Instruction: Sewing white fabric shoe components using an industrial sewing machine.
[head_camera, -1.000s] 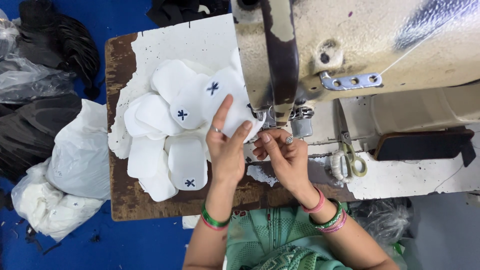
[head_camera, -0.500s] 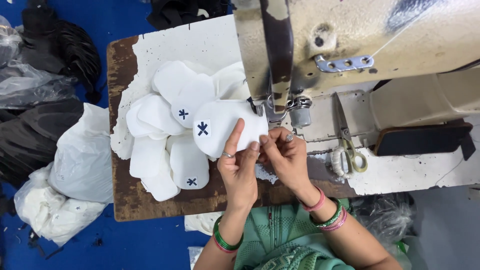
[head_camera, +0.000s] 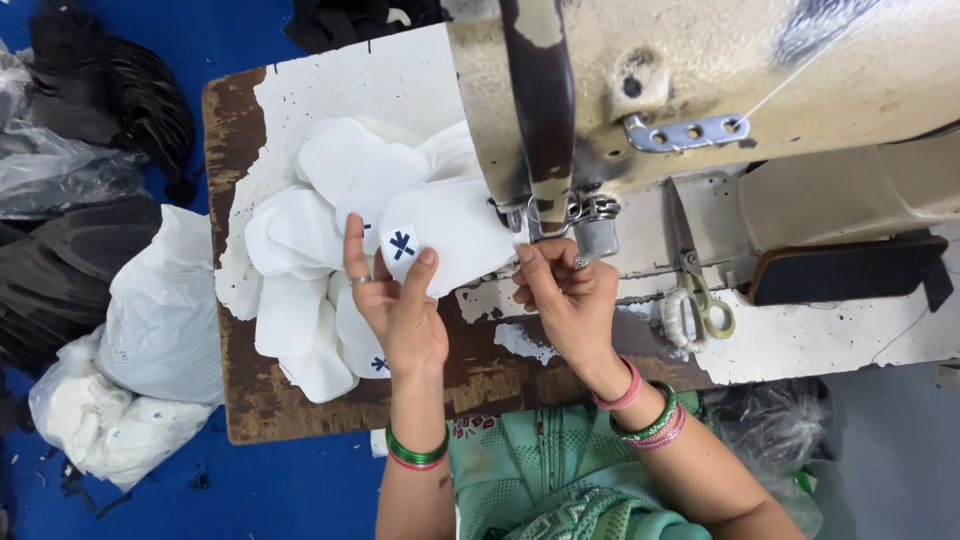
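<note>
My left hand (head_camera: 398, 305) pinches a white fabric piece (head_camera: 455, 240) with a dark blue cross mark, its fingers raised over the piece's near edge. My right hand (head_camera: 562, 300) holds the same piece's right end just under the needle area (head_camera: 548, 218) of a cream sewing machine (head_camera: 700, 90). Left of my hands, a pile of similar white pieces (head_camera: 320, 260) lies on the worn brown and white table (head_camera: 300, 400).
Scissors (head_camera: 695, 295) with wrapped handles lie on the machine bed to the right. A dark pad (head_camera: 845, 270) sits further right. Plastic bags of white pieces (head_camera: 150, 340) and black fabric (head_camera: 90, 130) rest on the blue floor at left.
Both hands have drawn the marked white piece rightward to the machine's needle. My left hand shifted from lying flat on the piece to pinching its edge.
</note>
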